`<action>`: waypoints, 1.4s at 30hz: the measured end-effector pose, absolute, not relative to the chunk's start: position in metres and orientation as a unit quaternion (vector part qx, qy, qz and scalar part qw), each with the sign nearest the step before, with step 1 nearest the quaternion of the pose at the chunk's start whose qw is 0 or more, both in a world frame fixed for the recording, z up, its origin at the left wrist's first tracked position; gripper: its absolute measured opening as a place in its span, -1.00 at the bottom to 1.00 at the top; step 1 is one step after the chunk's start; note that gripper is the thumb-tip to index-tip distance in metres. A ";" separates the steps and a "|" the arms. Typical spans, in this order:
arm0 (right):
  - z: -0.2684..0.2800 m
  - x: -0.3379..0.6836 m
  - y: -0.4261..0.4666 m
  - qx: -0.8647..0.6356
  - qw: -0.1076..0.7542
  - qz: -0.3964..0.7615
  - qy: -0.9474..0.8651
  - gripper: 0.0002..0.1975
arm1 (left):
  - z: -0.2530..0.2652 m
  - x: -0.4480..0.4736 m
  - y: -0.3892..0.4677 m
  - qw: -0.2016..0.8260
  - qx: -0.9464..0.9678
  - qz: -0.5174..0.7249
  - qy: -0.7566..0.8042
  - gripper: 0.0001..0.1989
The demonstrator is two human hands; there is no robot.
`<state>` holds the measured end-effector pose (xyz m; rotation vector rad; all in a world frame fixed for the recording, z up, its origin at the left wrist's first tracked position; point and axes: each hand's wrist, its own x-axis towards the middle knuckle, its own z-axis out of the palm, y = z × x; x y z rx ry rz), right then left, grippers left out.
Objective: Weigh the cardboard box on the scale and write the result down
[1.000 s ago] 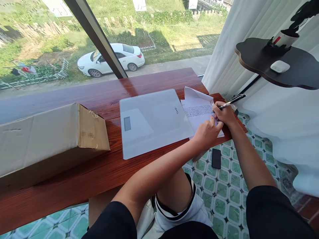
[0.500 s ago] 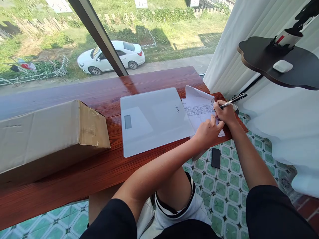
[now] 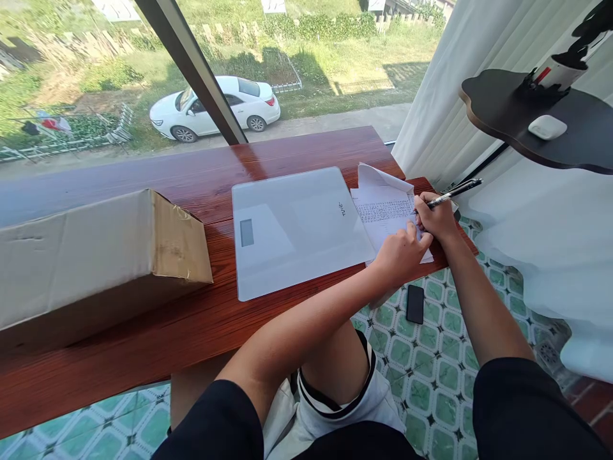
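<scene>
Several sheets of paper (image 3: 380, 233) with dense lines of handwriting lie at the right end of the wooden table, the top sheet curled up at its far edge. My right hand (image 3: 438, 217) grips a black pen (image 3: 454, 191), tilted up to the right, its tip side at the paper's right edge and hidden by the fingers. My left hand (image 3: 401, 252) rests on the lower part of the paper with fingers stretched out, close against the right hand. Left of the paper lies a flat grey-white glass scale (image 3: 297, 236) with a small display, its right edge next to the sheets.
A long cardboard box (image 3: 96, 255) occupies the left of the table (image 3: 230, 332). Below, a black phone (image 3: 414, 304) lies on the tiled floor. At upper right, a dark shelf (image 3: 507, 108) carries a white case (image 3: 546, 127) and a pot, beside white curtains (image 3: 527, 223).
The right hand and pen have shifted very slightly to the right. The left hand stays on the paper, and the view has moved a touch.
</scene>
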<state>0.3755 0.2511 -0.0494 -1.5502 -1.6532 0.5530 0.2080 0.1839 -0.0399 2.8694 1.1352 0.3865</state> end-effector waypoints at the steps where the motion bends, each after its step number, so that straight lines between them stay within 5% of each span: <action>1: -0.049 0.376 0.251 -0.611 0.391 0.213 -0.655 -0.64 | -0.040 0.208 0.184 0.018 0.923 0.125 0.365 -0.65; 37: -0.045 0.371 0.250 -0.620 0.402 0.234 -0.631 -0.65 | -0.043 0.208 0.186 0.024 0.921 0.135 0.364 -0.65; 42: -0.043 0.369 0.250 -0.616 0.380 0.168 -0.669 -0.63 | -0.041 0.208 0.185 0.028 0.921 0.136 0.365 -0.64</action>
